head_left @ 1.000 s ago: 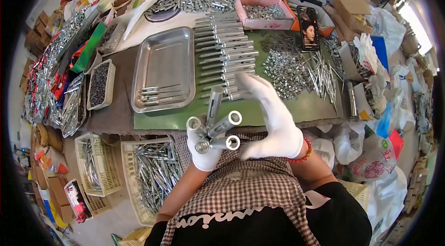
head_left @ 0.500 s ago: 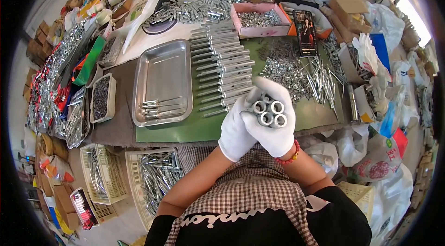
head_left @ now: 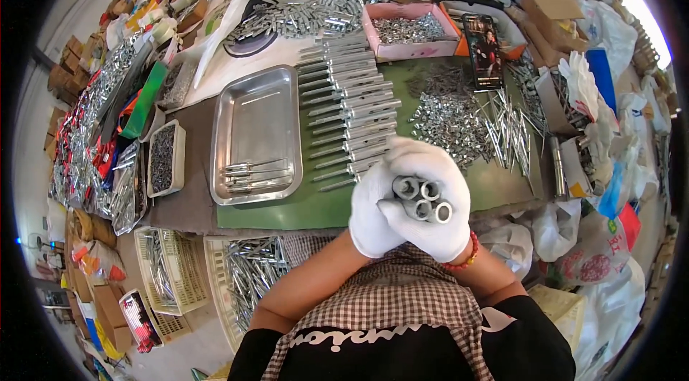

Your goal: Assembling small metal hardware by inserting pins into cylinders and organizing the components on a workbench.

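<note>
- The left hand (head_left: 371, 212) and right hand (head_left: 453, 186), both in white gloves, are pressed together around a bundle of steel tubes (head_left: 423, 200), in front of the body at the bench's near edge. The right hand's fingers curl over the top, its thumb lying across the lower left.
- A second ago the left hand alone held the tubes, splayed apart, while the right was spread and free; now both palms clasp them. I judge that the loose handful has become one gathered bundle, occupying both hands.
- Half a second ago the ends looked more level; now the lower-right one seems to stand out furthest.
- Four open ends show. The tubes' lower lengths are hidden in the gloves, as are most of the left fingers, and a further tube could be concealed there.
- Just beyond, a row of metal tubes (head_left: 359, 105) lies on the green mat (head_left: 273, 217); the hands may cover part of its near end.
- Left of the row, the steel tray (head_left: 255, 119) holds a few thin pieces at its near end, too small to identify.
- Right of the row lie a pile of small metal fittings (head_left: 445, 121), blurred together, and thin metal rods (head_left: 511, 130).
- Below the bench, a cream plastic crate (head_left: 217, 266) of metal pieces is partly covered by the left arm.
</note>
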Demonstrator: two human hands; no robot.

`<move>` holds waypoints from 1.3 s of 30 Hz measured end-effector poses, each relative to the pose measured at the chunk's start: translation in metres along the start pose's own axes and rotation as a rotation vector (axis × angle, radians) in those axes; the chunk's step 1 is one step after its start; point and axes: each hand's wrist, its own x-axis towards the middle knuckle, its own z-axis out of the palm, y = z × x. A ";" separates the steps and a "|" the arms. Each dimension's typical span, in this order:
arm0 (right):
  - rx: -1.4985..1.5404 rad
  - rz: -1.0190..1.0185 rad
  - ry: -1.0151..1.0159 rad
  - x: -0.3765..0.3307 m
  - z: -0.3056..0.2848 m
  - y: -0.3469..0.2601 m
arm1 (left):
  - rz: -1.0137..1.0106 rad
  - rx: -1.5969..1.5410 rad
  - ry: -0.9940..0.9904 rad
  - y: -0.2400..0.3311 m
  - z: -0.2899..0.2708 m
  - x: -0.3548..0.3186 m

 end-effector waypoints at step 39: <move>0.202 0.625 0.164 0.075 0.042 0.153 | -0.128 0.940 -0.632 -0.107 -0.055 0.125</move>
